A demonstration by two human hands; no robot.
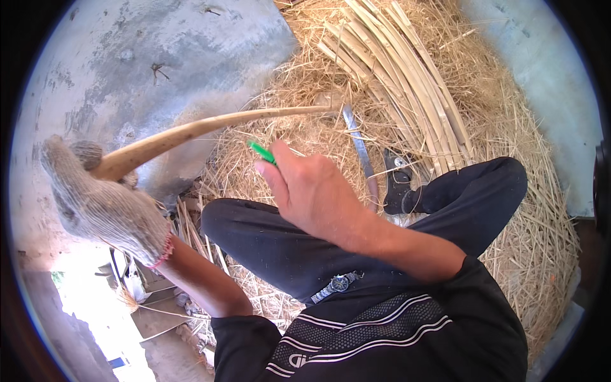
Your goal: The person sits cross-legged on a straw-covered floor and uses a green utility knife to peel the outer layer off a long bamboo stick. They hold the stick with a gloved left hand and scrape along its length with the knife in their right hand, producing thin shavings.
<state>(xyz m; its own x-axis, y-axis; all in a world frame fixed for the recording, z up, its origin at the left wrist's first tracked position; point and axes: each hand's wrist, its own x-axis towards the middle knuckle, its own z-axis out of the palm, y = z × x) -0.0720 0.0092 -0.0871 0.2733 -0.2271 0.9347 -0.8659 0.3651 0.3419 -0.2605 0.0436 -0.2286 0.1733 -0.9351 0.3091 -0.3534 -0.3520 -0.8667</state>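
Note:
My left hand (105,197), in a grey knitted glove, is closed round the wide end of a long, pale bamboo-like strip (172,135). The strip curves away to the right and narrows toward its far end. My bare right hand (309,184) is closed on a slim green object (261,153), of which only a short piece shows past the thumb; its kind is hidden. It is held below the strip, apart from it. A knife (358,140) with a long metal blade lies on the shavings beyond my right hand.
Several similar strips (414,89) lie bundled at the far right on a thick layer of shavings (522,172). My crossed legs (254,239) are beneath my hands, with a wristwatch (340,282) on my lap. A rough pale wall (159,57) stands at the left.

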